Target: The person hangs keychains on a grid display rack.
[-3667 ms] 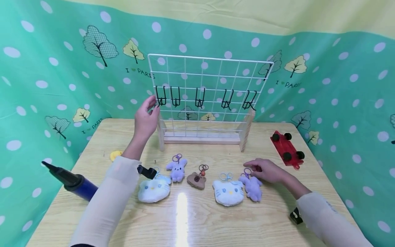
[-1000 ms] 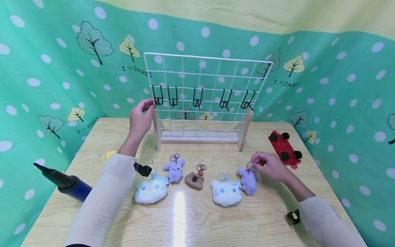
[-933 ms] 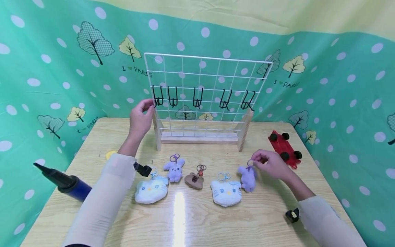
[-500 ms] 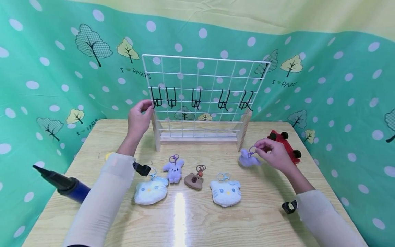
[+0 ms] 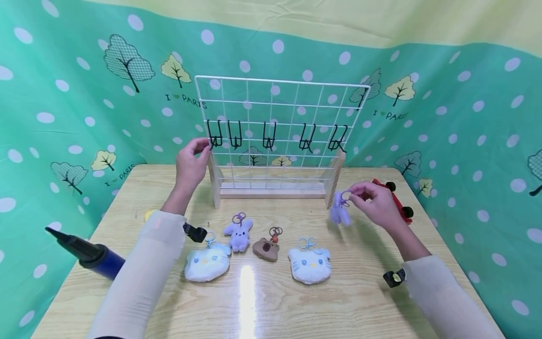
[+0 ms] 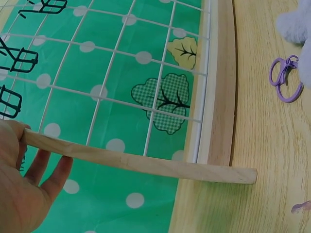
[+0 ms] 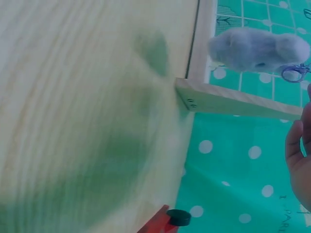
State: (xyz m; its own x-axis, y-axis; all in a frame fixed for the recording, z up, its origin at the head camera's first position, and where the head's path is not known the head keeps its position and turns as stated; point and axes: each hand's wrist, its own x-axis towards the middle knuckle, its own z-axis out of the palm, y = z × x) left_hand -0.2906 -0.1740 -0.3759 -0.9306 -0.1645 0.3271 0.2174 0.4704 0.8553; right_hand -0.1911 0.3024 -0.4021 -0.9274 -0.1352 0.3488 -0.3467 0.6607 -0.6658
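Observation:
A white wire grid rack point(image 5: 275, 81) with several black hooks stands on two wooden posts at the back of the table. My left hand point(image 5: 191, 162) grips the top of its left post point(image 6: 146, 162), fingers and thumb around the wood. To the right, my right hand point(image 5: 374, 202) pinches the ring of a purple plush keychain point(image 5: 340, 212), which hangs above the table near the right post. In the right wrist view the plush point(image 7: 257, 48) appears before the grid, the hand point(image 7: 301, 160) partly cut off at the edge.
In a row in front lie a white cat plush point(image 5: 207, 263), a purple bunny point(image 5: 240, 237), a brown bear point(image 5: 265, 249) and another white cat plush point(image 5: 310, 267). A red toy car point(image 5: 398, 205) lies behind my right hand; a blue pump point(image 5: 103, 261) is at the left.
The purple keychain at the right was taken by its ring, lifted off the table and moved back toward the rack. My left hand has stayed at the left post.

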